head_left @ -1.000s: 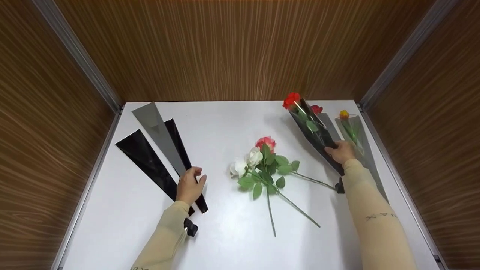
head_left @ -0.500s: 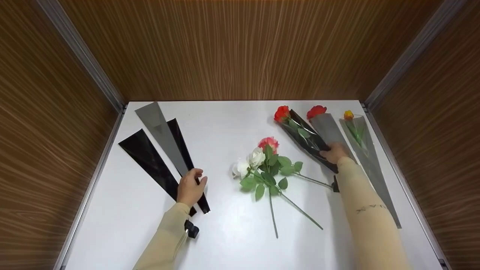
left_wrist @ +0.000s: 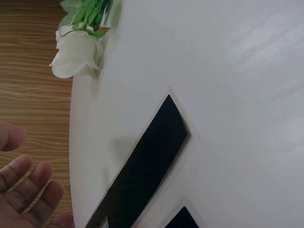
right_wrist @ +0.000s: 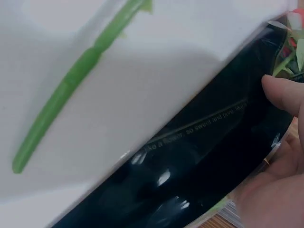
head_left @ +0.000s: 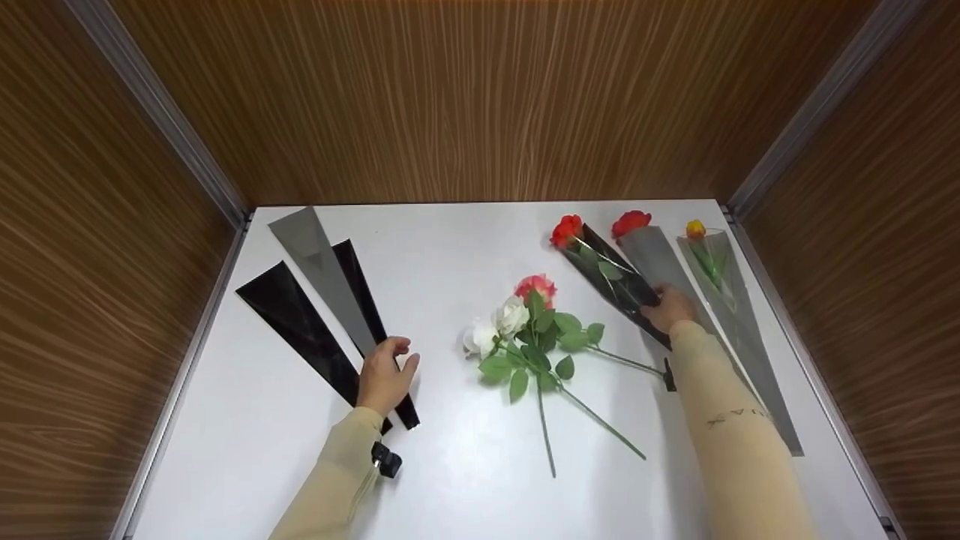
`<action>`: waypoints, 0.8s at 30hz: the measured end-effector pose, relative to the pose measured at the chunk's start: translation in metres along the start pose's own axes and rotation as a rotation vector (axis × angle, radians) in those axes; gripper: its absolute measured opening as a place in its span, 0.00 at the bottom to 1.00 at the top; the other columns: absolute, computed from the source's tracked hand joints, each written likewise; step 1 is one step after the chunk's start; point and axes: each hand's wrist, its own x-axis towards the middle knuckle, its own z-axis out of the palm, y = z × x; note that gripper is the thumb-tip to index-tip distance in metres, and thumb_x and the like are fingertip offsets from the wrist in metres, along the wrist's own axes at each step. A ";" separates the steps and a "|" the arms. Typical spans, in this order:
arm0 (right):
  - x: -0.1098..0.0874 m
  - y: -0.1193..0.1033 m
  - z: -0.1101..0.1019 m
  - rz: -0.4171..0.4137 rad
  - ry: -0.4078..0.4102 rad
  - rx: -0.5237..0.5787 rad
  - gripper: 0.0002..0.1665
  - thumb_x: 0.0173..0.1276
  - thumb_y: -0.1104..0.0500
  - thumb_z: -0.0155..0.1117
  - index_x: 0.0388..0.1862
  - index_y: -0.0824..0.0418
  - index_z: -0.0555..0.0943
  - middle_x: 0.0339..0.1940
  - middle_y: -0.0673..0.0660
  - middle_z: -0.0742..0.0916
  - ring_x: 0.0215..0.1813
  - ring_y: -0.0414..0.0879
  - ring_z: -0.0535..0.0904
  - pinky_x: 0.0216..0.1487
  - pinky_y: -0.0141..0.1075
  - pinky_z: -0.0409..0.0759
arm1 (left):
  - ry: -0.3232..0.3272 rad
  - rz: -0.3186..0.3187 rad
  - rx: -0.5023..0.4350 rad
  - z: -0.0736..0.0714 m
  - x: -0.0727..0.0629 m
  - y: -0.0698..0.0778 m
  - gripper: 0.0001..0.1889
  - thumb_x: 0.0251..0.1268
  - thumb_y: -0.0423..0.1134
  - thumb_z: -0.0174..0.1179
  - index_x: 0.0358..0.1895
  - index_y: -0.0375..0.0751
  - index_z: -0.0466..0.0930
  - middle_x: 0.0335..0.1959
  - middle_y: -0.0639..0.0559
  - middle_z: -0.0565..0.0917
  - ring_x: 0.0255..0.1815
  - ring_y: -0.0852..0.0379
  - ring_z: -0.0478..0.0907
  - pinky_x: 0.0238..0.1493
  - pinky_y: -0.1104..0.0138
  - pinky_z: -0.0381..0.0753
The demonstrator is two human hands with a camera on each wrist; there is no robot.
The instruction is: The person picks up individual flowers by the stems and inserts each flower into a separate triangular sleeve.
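Observation:
My right hand (head_left: 671, 309) grips the lower part of a black flower sleeve (head_left: 604, 274). Out of its top shows a red rose (head_left: 567, 230). In the right wrist view the thumb (right_wrist: 281, 92) lies over the printed black sleeve (right_wrist: 190, 142), with fingers bent at its near edge. My left hand (head_left: 386, 375) hovers at the lower ends of a grey sleeve (head_left: 319, 262) and a narrow black sleeve (head_left: 352, 281), holding nothing. Its fingers (left_wrist: 40, 175) are loosely bent and apart from the black sleeve (left_wrist: 147, 161) in the left wrist view.
White roses (head_left: 512, 315) and a pink rose (head_left: 535, 289) lie mid-table, stems toward me. At right rest a red flower (head_left: 631, 222) in a grey sleeve (head_left: 652, 251) and a yellow tulip (head_left: 696, 229) in a clear-fronted sleeve (head_left: 739, 322). A wide black sleeve (head_left: 296, 322) lies left. Wood-grain walls (head_left: 480, 105) surround the table.
My right hand has brought the sleeved red rose left and down onto the table, uncovering the grey-sleeved red flower. Over the last half second it barely shifts. The left hand stays put.

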 end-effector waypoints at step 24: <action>-0.026 0.009 0.025 -0.145 0.116 -0.051 0.17 0.68 0.63 0.55 0.51 0.72 0.81 0.51 0.73 0.81 0.56 0.70 0.74 0.57 0.59 0.69 | -0.145 -0.039 0.092 0.009 -0.007 -0.001 0.18 0.65 0.44 0.62 0.54 0.38 0.79 0.51 0.46 0.80 0.53 0.47 0.75 0.53 0.55 0.74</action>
